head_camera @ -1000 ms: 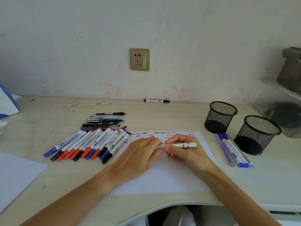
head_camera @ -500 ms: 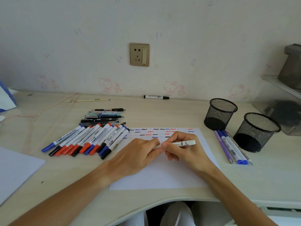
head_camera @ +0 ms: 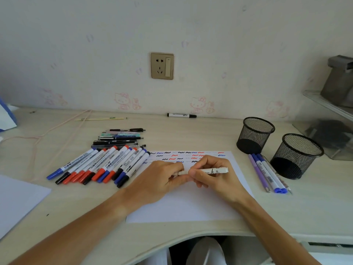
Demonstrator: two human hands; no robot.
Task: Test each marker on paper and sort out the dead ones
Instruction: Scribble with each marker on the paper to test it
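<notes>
Over the white test paper [head_camera: 183, 205], my right hand [head_camera: 214, 178] grips a white marker [head_camera: 212, 171] that lies level. My left hand [head_camera: 160, 180] pinches the marker's left end; the cap there is hidden by my fingers. Rows of black, red and blue squiggles run along the paper's far edge. A fan of red, blue and black capped markers [head_camera: 99, 165] lies left of the paper. Several thinner pens [head_camera: 120, 139] are stacked behind them. A few blue and purple pens [head_camera: 267, 173] lie right of the paper.
Two black mesh cups [head_camera: 255, 134] [head_camera: 297, 155] stand at the right. A lone black-capped marker [head_camera: 181, 115] lies by the wall. Another white sheet [head_camera: 17, 199] sits at the left edge, with a pink cord [head_camera: 38, 138] behind it. A clear shelf unit [head_camera: 332, 119] is far right.
Both hands stay together on the white marker over the paper; the marker has turned slightly so its printing shows. The camera view has shifted a little.
</notes>
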